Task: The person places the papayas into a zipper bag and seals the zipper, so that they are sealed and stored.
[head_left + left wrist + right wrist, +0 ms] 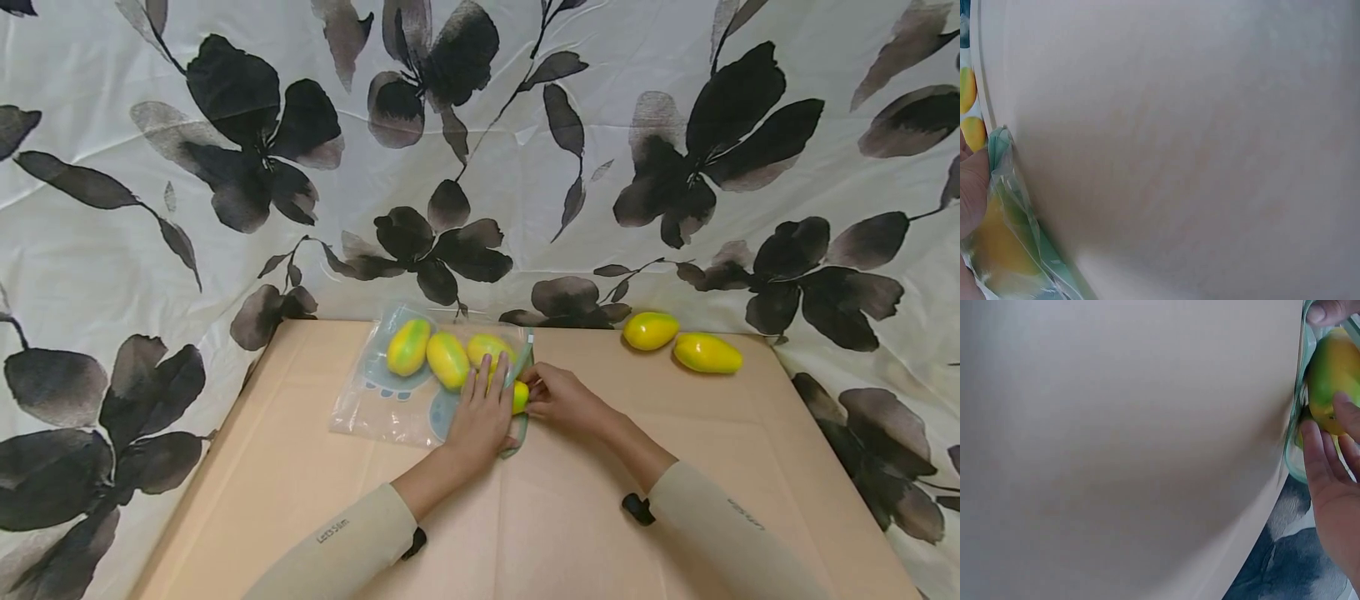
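A clear zip bag (367, 421) with blue print and a green rim lies on the board, holding three yellow-green mangoes, among them one mango (447, 361) in the middle. My left hand (482, 414) lies across the bag near its mouth, fingers stretched over the top, and grips the rim with the thumb. At that mouth, my right hand (564, 402) holds another mango (1334, 378) between thumb and fingers. The right wrist view shows this mango within the parted green rim. Part of it is hidden by the left hand in the head view.
Two more yellow mangoes, one rounder (651, 331) and one longer (708, 353), lie at the board's back right. The tan board (300, 517) ends at a floral cloth (540, 167) behind and on both sides.
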Tool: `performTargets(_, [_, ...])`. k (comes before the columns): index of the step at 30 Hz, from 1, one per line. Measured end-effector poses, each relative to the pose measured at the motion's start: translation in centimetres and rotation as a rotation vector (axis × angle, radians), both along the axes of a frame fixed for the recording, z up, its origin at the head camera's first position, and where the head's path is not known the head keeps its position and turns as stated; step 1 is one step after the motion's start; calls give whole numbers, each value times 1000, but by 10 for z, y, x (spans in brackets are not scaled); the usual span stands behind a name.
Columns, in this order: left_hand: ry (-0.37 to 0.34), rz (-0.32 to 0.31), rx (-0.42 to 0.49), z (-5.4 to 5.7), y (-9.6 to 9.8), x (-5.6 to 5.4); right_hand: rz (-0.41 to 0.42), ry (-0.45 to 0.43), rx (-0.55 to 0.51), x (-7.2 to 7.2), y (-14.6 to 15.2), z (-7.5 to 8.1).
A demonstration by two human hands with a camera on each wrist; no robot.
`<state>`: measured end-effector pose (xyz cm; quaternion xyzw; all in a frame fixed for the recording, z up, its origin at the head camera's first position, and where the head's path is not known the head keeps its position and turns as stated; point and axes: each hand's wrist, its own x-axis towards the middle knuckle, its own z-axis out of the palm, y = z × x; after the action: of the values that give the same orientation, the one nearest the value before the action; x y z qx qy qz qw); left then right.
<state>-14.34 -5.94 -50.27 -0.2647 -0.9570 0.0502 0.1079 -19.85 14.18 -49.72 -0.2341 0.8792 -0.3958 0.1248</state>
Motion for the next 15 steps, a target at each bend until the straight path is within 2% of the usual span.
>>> performTargets(8, [28,6,-56,0,0,0,-92,117,30,2,-11,-1])
performTargets(15, [-8,-2,-36,1,-2,0,-113,117,13,5,-11,0])
